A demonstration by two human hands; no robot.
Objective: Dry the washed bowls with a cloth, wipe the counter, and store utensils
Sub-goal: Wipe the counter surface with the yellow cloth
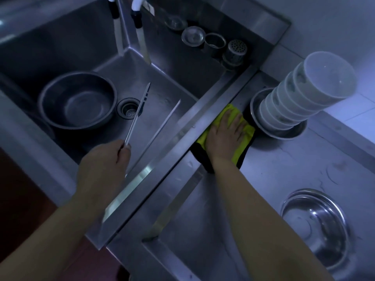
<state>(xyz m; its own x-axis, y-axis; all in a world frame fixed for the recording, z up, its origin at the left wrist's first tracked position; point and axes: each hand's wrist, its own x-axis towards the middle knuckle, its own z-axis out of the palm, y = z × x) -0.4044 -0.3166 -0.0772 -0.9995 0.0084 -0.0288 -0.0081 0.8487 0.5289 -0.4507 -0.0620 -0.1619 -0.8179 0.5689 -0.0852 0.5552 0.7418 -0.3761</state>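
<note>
Dim, blue-tinted light; fine detail hard to read throughout.

Steel bench (284, 175) fills the right half, its near and right edges cut off by the frame. Deep sink (162, 78) to the left, separated from the bench by a raised steel rim running diagonally. Two faucet spouts (136, 15) at the top, their upper parts out of frame.

Large metal basin (78, 100) sits in the sink just left of the drain (128, 108). Stack of white bowls (300, 94) stands in a metal bowl (284, 132) at the back of the bench, the stack leaning toward the upper right; how many bowls cannot be counted for sure. Another metal bowl (316, 226) lies on the bench nearer the camera, right side blurred.

Yellow-and-black cloth (239, 145) lies flat on the bench against the sink rim, touching or just beside the bowl that carries the stack; much of it is hidden under the hand. Right hand (225, 134) presses on the cloth, fingers straight and slightly spread.

Left hand (105, 163) is over the sink, fingers curled and pinching the near end of long metal chopsticks (138, 112); only one stick shows clearly, and a second slim streak to its right may be a reflection, cannot tell. The grip point is hidden by the knuckles.

Small strainers and cups (213, 40) line the back ledge, shapes indistinct
</note>
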